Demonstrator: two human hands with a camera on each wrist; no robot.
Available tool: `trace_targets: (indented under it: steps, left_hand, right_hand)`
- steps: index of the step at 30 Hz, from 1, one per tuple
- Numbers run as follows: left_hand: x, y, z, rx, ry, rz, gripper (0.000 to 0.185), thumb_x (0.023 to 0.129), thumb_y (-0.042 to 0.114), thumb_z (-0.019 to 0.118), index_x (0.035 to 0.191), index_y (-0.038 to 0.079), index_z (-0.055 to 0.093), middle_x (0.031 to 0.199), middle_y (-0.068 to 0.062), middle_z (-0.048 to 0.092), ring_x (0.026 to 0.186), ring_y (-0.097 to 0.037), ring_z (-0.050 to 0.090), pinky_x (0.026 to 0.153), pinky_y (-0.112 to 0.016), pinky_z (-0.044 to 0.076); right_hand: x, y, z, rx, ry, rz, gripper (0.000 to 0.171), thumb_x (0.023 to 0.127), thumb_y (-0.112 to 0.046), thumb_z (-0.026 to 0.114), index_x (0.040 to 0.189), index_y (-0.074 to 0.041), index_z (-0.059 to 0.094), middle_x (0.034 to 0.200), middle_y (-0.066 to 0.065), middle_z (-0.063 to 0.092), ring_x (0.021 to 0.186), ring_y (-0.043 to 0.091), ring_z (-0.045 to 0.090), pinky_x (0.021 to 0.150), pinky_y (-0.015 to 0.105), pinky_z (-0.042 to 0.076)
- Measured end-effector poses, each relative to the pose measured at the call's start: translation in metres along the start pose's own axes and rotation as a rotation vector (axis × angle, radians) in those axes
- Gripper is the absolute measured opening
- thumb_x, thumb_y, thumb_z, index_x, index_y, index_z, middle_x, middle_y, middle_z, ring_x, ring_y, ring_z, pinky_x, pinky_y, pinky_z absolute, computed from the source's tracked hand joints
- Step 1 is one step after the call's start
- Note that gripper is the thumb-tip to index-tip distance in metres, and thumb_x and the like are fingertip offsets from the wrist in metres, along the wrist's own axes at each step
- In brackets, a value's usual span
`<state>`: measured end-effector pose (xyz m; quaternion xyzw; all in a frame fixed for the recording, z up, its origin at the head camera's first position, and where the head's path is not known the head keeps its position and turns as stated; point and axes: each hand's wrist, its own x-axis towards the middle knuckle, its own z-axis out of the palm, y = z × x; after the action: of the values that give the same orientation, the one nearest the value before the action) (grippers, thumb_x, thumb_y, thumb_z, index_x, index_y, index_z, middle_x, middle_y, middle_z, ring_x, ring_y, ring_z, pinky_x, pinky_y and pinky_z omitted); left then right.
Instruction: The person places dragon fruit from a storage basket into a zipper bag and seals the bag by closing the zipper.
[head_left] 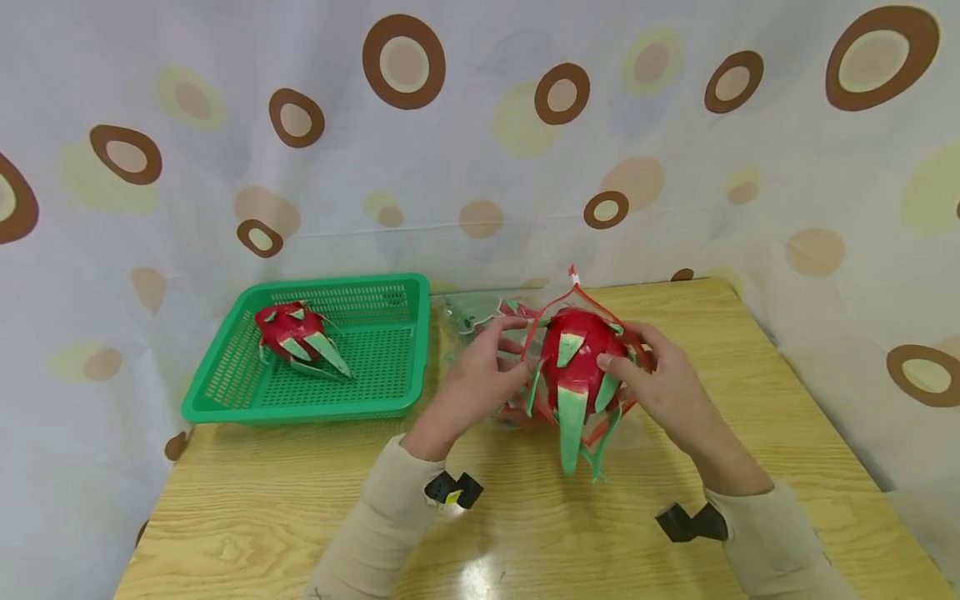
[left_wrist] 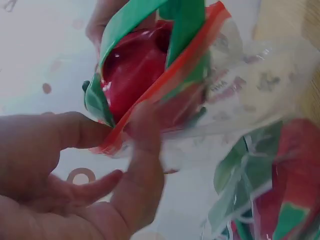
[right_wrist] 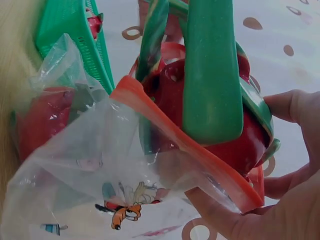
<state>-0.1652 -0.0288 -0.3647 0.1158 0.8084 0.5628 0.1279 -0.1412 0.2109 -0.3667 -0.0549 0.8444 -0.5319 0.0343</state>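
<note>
Left grip (head_left: 480, 382) pinches a clear, printed, red-edged plastic bag (right_wrist: 100, 165) at its mouth; right grip (head_left: 667, 383) is clamped on a round, glossy, red-and-green dragon fruit (head_left: 581, 367), positioned in that mouth between the 2 grips

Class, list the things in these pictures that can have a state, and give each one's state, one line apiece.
Clear bag: mouth open, red rim spread around fruit
Held dragon fruit: partly inside the bag
Third dragon fruit: covered by clear plastic
Green basket: upright, holding one fruit
Basket dragon fruit: lying down, uncovered
Left grip: pinching the rim
Right grip: holding fruit and rim
</note>
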Motion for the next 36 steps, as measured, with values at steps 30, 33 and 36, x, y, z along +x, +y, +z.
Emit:
trace_targets:
  steps: [30, 33, 36]
  left_hand:
    - [-0.021, -0.014, 0.036, 0.062, -0.014, 0.053, 0.054, 0.101, 0.026, 0.055, 0.146, 0.005, 0.033, 0.091, -0.003, 0.073, 0.07, -0.01, 0.069, 0.065, -0.025, 0.055]
    - [-0.02, -0.016, 0.041, 0.033, 0.014, 0.066, 0.058, 0.1, 0.024, 0.054, 0.149, 0.006, 0.03, 0.091, -0.002, 0.074, 0.067, -0.011, 0.07, 0.063, -0.024, 0.054]
    - [-0.02, -0.018, 0.043, -0.105, -0.018, 0.037, 0.067, 0.098, 0.021, 0.056, 0.154, 0.01, 0.022, 0.092, -0.006, 0.075, 0.062, -0.02, 0.072, 0.063, -0.03, 0.059]
  right_hand:
    - [0.014, 0.007, -0.012, 0.187, 0.104, 0.056, 0.069, 0.101, -0.034, 0.054, 0.152, 0.001, 0.023, 0.146, 0.022, 0.035, 0.104, 0.018, 0.056, 0.071, 0.024, 0.059]
    - [0.015, 0.007, -0.01, 0.204, 0.096, 0.055, 0.066, 0.101, -0.034, 0.054, 0.15, 0.001, 0.026, 0.139, 0.018, 0.04, 0.094, 0.009, 0.06, 0.07, 0.026, 0.06]
    - [0.015, 0.007, -0.008, 0.218, 0.095, 0.056, 0.062, 0.101, -0.034, 0.053, 0.147, 0.0, 0.029, 0.13, 0.01, 0.044, 0.088, 0.007, 0.061, 0.067, 0.028, 0.06]
